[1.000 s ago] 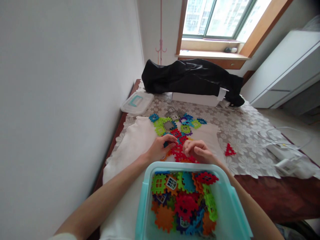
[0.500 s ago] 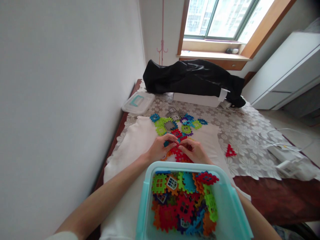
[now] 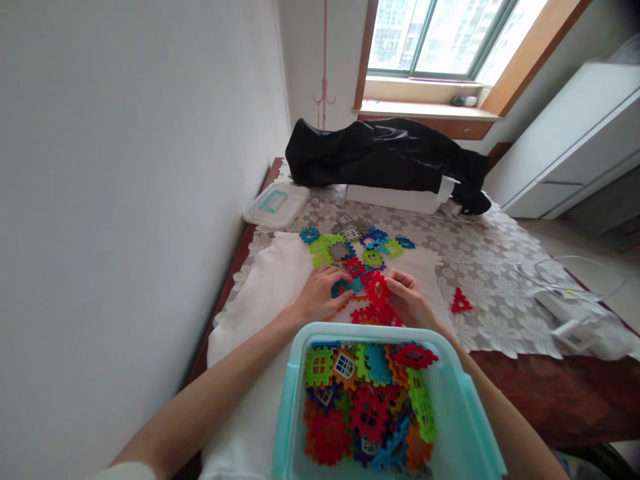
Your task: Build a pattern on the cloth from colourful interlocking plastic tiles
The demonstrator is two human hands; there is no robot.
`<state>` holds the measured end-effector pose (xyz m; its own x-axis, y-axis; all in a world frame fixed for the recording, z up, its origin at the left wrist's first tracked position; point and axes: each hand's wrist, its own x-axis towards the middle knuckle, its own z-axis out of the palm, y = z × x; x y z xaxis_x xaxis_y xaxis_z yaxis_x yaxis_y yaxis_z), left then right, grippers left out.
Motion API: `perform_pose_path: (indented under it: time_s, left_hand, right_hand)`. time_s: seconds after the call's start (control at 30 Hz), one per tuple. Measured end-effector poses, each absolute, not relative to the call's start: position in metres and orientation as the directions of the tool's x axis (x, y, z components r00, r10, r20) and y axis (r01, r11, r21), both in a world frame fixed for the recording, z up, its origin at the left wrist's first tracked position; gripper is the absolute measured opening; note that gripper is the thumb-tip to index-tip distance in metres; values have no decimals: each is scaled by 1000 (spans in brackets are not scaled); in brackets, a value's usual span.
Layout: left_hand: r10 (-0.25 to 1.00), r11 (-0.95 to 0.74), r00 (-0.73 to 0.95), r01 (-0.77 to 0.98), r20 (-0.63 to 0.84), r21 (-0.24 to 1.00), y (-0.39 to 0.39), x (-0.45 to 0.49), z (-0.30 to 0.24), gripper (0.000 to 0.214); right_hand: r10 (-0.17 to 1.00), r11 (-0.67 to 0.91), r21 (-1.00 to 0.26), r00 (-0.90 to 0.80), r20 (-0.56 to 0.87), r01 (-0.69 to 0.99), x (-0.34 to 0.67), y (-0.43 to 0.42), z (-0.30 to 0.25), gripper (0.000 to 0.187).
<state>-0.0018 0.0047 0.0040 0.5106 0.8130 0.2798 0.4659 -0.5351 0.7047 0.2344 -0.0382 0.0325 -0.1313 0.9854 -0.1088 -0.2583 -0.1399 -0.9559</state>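
In the head view, my right hand (image 3: 409, 297) pinches a red toothed plastic building piece (image 3: 377, 288) between thumb and fingers, tilted up above the cloth. My left hand (image 3: 323, 293) rests on the left with its thumb and fingers apart, curved around blue pieces (image 3: 356, 285); whether it touches them I cannot tell. More red pieces (image 3: 367, 314) lie just below, between the hands and the tub. Beyond my hands are green pieces (image 3: 324, 244), a grey piece (image 3: 342, 251) and several blue ones.
A turquoise tub (image 3: 470, 407) of mixed pieces stands close in front. Its lid (image 3: 277, 205) lies at the back left, by the wall. A red triangle piece (image 3: 461, 301) sits on the lace cloth at right. Black fabric (image 3: 385, 153) covers something at the back.
My right hand has moved slightly right and up, away from my left hand, lifting the red piece. My left hand's fingers have spread, and blue pieces now show between the hands.
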Motion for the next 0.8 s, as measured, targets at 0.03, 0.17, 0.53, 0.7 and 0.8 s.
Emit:
perform_pose_path:
  time_s: [0.03,0.17,0.53,0.7,0.8]
  left_hand:
    - [804,-548,526,476,277,688,5,-2,3,20]
    - [797,-564,543,513,265,647,4,-3,2,21]
    - [817,-529,517,494,255,691,5,-2,0,17]
    - [820,-516,512,469,255,717,5,-2,1,23]
    - [820,-515,506,445,268,733,4,-2,1,25]
  right_hand:
    - [978,-159,-942,-180,-109,-297,233,-40,35,58]
    - [952,-155,-912,-303,-35,-381,229,-46,43,64]
    - [837,-91,-930,-534,122,-355,238,-45,37,66]
    - [738,-108,-919,-650,182,-380,237,-43,22,58]
    - [694,-123,-878,-673,256,-462,239,-41,13,49]
